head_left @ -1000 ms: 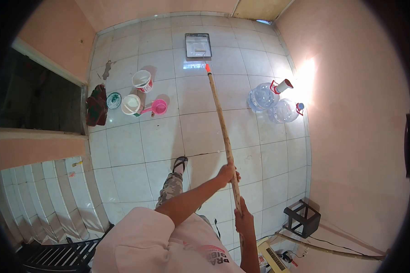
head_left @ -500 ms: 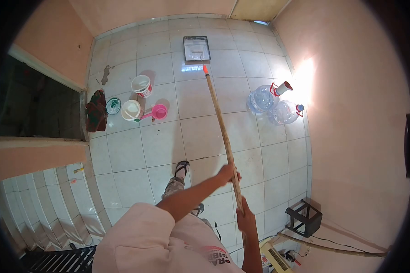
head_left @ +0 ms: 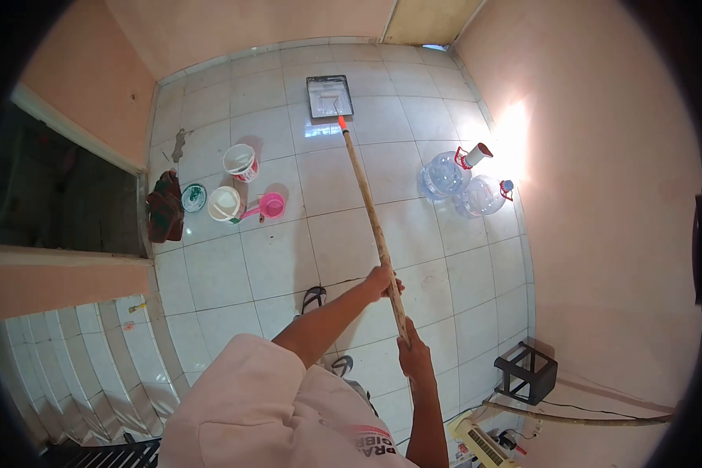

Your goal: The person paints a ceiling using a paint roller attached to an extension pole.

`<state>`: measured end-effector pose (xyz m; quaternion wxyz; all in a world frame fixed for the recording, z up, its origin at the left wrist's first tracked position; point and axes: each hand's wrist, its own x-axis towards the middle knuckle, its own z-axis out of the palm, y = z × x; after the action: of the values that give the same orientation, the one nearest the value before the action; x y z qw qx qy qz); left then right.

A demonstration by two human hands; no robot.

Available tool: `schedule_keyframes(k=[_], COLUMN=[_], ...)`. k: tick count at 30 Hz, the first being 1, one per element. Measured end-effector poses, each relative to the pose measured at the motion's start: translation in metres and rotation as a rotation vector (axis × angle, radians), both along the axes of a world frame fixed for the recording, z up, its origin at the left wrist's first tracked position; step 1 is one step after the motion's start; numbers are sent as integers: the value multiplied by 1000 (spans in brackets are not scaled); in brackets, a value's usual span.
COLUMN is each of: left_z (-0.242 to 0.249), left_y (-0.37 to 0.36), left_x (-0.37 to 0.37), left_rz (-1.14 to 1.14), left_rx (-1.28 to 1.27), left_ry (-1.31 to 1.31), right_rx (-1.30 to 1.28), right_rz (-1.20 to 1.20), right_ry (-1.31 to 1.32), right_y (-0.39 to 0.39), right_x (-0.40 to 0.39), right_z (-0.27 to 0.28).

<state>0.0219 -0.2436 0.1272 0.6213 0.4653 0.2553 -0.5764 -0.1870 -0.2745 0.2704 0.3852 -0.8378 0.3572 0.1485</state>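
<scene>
I hold a long wooden pole [head_left: 364, 199] with both hands, slanting down toward the far floor. My left hand [head_left: 383, 280] grips it higher along the shaft, and my right hand [head_left: 414, 358] grips its near end. The pole's orange tip [head_left: 341, 122] carries a roller that rests in a dark paint tray [head_left: 328, 96] on the white tiled floor. My sandalled foot [head_left: 313, 297] stands below my left arm.
Two white buckets [head_left: 240, 160] [head_left: 225, 203], a pink scoop [head_left: 271, 206], a green lid [head_left: 193, 197] and a dark bag [head_left: 164, 206] sit at left. Two clear water jugs [head_left: 444, 176] stand by the right wall. A black stool [head_left: 527, 373] stands at lower right. A stairwell drops at lower left.
The pole's tip has moved forward and left until the roller reaches the paint tray. Both hands kept their grip, and I stepped a little forward.
</scene>
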Motion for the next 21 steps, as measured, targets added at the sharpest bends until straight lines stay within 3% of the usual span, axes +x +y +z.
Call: schedule_keyframes(k=[2, 5, 9, 12, 13, 16, 17, 18, 19, 20, 21], left_z=[6, 6, -16, -29, -13, -15, -38, -45, -37, -17, 17], left_y=[7, 20, 17, 11, 10, 27, 38, 43, 50, 56, 55], left_x=[-36, -89, -86, -51, -51, -92, -111, -135, -154, -177, -198], left_rz=[-36, -44, -18, -77, -46, 18, -197, -142, -92, -29, 143], left_rx=[-13, -35, 22, 35, 88, -79, -209, -234, -277, -269, -154], left_ry=[-5, 13, -6, -134, -149, -253, -504, -670, -649, -675, -508], right_rx=[-73, 37, 27, 178, 87, 148, 69, 200, 104, 150, 80], right_rz=[53, -16, 8, -100, -41, -62, -27, -66, 1, 34, 94], right_ry=[-86, 5, -3, -13, -127, -147, -207, 6, 7, -139, -359], right_y=[6, 16, 16, 19, 18, 29, 33, 32, 36, 38, 43], right_x=[-41, -91, -90, -52, -64, -104, -135, -154, -177, -206, -226], right_z=[0, 8, -23, -1, -35, -7, -31, -28, -44, -73, -77])
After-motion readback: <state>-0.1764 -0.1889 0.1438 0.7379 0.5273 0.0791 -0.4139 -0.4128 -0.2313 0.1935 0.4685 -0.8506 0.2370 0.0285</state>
